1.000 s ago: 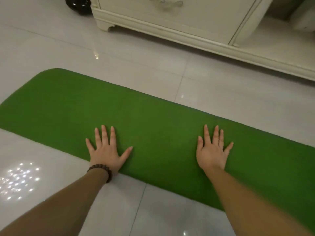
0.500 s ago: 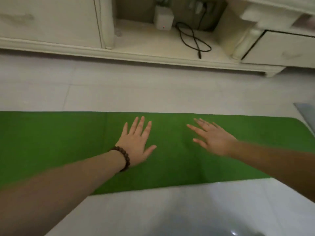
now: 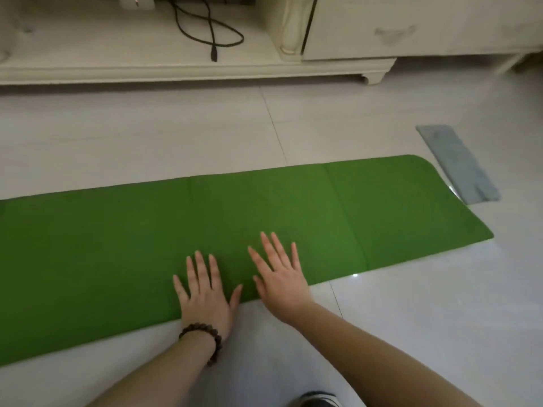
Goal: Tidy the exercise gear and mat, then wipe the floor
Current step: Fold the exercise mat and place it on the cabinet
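Green mat (image 3: 117, 254) is spread flat on the tiled floor (image 3: 411, 318), across mid-frame. Left hand (image 3: 205, 298) and right hand (image 3: 282, 283) are pressed on its near edge, fingers straight and splayed, nothing gripped. Grey cloth (image 3: 458, 164) is seen just beyond the mat's right end.

- Looked like somebody's living room at home, pretty clearly.
- Glossy pale tile floor (image 3: 293, 133) with thin grout lines ran through the whole space.
- A low cream TV-style cabinet (image 3: 367, 33) with carved feet and a drawer stood along the wall.
- A loose black cable (image 3: 205, 30) lay coiled on its open shelf.
- A green exercise mat (image 3: 117, 245) was spread flat on the tiles.
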Motion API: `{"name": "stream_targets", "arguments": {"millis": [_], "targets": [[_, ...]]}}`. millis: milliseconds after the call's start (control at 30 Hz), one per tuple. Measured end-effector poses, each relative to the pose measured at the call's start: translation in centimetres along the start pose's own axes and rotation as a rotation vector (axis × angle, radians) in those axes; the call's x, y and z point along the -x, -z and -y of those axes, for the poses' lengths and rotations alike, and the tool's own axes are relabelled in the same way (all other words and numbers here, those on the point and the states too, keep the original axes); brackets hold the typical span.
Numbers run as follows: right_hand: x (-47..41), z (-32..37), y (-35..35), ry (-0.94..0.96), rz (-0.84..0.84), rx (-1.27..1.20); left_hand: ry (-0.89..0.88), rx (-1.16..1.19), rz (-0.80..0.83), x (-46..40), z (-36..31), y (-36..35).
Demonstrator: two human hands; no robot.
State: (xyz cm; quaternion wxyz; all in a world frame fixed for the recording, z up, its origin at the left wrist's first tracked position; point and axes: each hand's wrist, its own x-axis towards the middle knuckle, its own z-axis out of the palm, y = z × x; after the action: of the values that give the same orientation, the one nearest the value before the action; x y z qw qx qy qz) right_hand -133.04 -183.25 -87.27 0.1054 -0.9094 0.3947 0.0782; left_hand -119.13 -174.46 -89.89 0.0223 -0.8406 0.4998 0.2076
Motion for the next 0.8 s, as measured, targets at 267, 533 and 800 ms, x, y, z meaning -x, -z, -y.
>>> {"name": "stream_targets", "arguments": {"millis": [267, 533, 800], "targets": [[-1.4, -3.5, -3.4, 0.201, -0.006, 0.01, 0.053, -0.079, -0.068, -0.1, 0.0, -1.3], [6.0, -24.5, -1.2, -0.371, 0.017, 0.013, 0.052, -0.109, -0.111, -0.1, -0.1, -1.7], [6.3, -31.4, 2.1, -1.152, -0.313, -0.486, 0.083, -0.129, -0.09, -0.4, 0.0, -2.0]]}}
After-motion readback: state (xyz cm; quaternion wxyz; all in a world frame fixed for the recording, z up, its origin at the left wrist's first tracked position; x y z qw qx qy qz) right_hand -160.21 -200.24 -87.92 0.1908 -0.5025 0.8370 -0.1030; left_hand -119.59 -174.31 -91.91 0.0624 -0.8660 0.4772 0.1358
